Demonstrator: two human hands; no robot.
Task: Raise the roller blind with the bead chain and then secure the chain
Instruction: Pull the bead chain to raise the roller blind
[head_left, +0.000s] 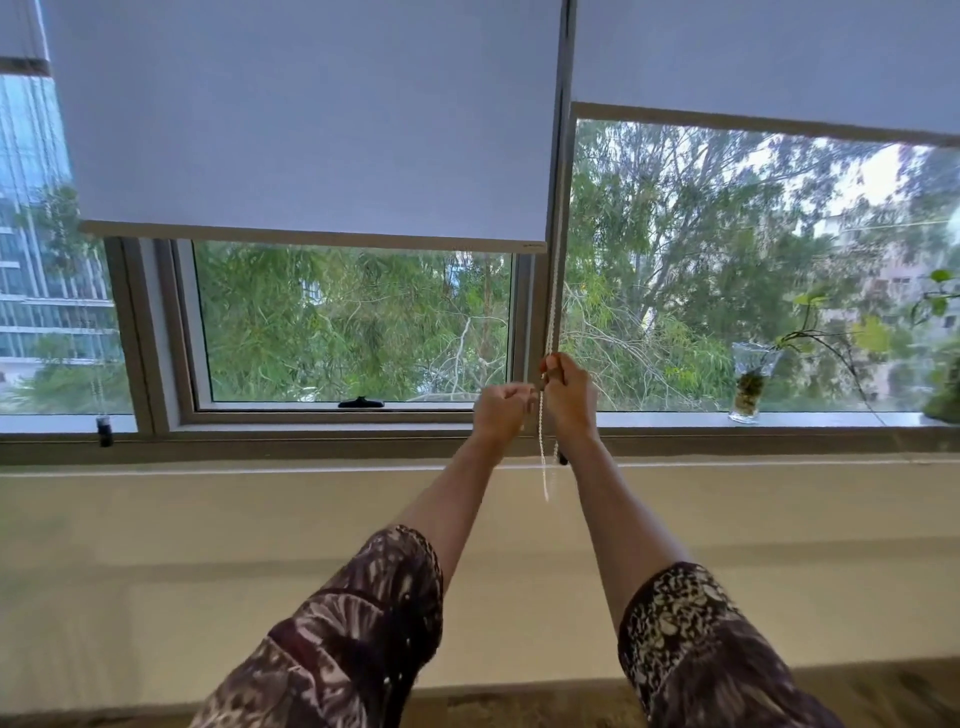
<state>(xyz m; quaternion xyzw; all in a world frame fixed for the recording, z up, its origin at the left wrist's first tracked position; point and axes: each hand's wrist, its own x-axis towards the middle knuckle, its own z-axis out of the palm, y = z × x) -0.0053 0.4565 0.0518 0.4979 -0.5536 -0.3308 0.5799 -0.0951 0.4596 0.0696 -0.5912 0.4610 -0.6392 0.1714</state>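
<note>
Both arms reach out toward a wide window above a pale, low wall, with a strip of darker floor along the bottom edge. The left blind (311, 119) hangs lower, its bottom bar ending partway down the glass; the right blind (769, 57) sits higher, its bar slanting across the upper pane. Between them runs a grey mullion (558, 171), and the white chain (550, 312) drops down along it. The right hand (567, 391) is clenched around the chain, fingers curled tight with the strand entering at the top of the fist. The left hand (503, 410) sits just beside it, slightly lower, also curled into a fist; it is blurred, and whether it grips the chain cannot be told. Below the hands a loop of chain dangles between the wrists, reaching down past the sill (675, 418) to the top of the wall. A black latch (361, 402) rests on the lower frame of the middle pane. On the sill to the right stands a glass vase (750, 382) with a trailing green plant. At far left a small dark weight (105, 430) hangs at sill level. Outside are trees and, at left, a glass building. Both forearms are bare below patterned dark sleeves (363, 634).
</note>
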